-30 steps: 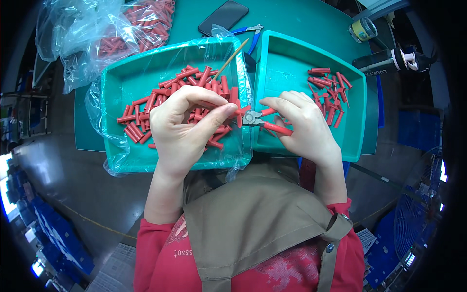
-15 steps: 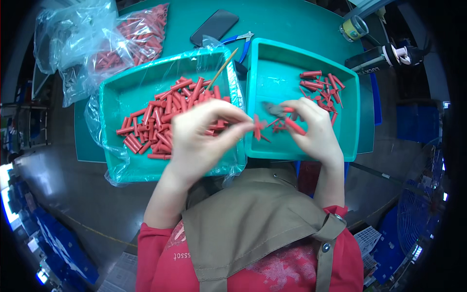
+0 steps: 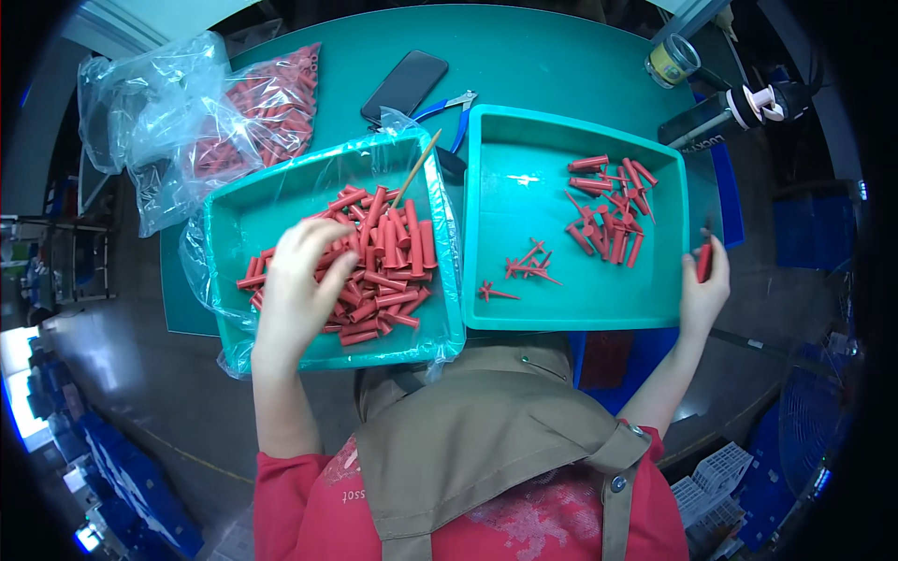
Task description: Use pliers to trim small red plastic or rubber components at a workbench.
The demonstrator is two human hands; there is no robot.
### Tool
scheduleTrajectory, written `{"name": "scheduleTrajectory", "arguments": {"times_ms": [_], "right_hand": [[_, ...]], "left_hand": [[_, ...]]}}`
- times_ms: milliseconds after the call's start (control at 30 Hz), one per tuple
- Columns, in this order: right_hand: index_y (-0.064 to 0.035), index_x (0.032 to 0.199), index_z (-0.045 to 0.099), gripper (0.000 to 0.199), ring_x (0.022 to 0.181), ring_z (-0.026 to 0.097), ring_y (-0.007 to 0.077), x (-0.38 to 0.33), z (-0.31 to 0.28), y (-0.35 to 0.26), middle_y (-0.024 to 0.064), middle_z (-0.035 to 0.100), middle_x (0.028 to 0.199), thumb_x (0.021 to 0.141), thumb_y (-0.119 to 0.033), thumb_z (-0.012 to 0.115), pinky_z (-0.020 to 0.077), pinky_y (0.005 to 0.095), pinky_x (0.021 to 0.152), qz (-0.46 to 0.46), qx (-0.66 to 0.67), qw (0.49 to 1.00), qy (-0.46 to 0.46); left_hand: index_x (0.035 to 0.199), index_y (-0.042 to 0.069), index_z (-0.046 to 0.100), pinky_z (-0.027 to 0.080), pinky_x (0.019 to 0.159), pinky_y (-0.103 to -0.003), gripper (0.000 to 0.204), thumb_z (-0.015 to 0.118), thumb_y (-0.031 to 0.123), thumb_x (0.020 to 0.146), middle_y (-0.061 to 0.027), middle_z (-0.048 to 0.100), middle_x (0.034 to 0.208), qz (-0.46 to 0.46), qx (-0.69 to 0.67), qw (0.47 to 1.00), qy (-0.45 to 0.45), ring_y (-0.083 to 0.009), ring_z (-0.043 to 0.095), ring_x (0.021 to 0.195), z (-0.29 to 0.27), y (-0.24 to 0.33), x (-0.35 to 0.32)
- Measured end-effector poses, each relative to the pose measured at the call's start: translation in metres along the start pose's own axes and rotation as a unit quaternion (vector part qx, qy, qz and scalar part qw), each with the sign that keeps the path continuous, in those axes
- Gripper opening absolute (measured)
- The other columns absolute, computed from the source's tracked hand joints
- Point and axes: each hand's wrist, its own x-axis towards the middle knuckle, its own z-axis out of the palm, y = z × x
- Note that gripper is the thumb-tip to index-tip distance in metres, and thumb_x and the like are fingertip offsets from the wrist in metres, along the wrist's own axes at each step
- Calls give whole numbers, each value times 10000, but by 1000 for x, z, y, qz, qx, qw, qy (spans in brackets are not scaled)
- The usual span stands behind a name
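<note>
My left hand (image 3: 297, 276) is over the left tray, thumb and fingers apart, just above a heap of red flanged plastic tubes (image 3: 379, 299). Nothing shows between its fingers, though their far side is hidden. Just past the right tray's right edge, my right hand (image 3: 703, 290) is closed around red-handled nippers (image 3: 705, 260), whose dark tip points away from me. Inside the right tray (image 3: 561, 313), small spiky red scrap pieces (image 3: 528, 264) lie near the front left. More red tubes, some with thin stems, form a loose pile (image 3: 613, 210) to their right.
A clear plastic liner covers the left tray (image 3: 327, 360), and a thin wooden stick (image 3: 416, 168) leans in it. Behind stand a bag of red tubes (image 3: 281, 103), a black phone (image 3: 407, 84) and blue-handled pliers (image 3: 458, 117). A glass jar (image 3: 672, 61) sits back right.
My hands have parted: the left moved left over the tube heap, the right carried the nippers right, out past the tray. More red pieces show in the right tray, uncovered.
</note>
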Motion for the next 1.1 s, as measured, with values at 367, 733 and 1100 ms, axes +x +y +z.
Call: {"name": "scheduleTrajectory", "arguments": {"times_ms": [367, 733, 1100], "right_hand": [[-76, 1343, 543, 586, 1126, 603, 268, 41, 54, 136, 170, 618, 1178, 827, -240, 766, 469, 371, 966, 97, -47, 992, -65], [21, 1228, 614, 306, 824, 621, 120, 11, -22, -75, 106, 662, 974, 1005, -183, 562, 492, 233, 719, 13, 311, 938, -153], [-1, 883, 588, 250, 571, 553, 91, -74, 39, -204, 51, 620, 717, 1030, -194, 530, 417, 240, 515, -60, 372, 747, -548]], "left_hand": [[1063, 47, 649, 445, 929, -426, 397, 830, 169, 732, -113, 627, 1088, -20, 94, 992, 82, -308, 580, 1069, 58, 18, -16], [965, 33, 704, 546, 695, -351, 331, 837, -34, 669, -94, 697, 873, 145, -88, 974, 149, -261, 682, 790, 40, 52, -28], [990, 20, 733, 565, 698, -318, 335, 856, 3, 678, -97, 716, 873, 161, -251, 948, 111, -229, 699, 781, 48, 64, -40]]}}
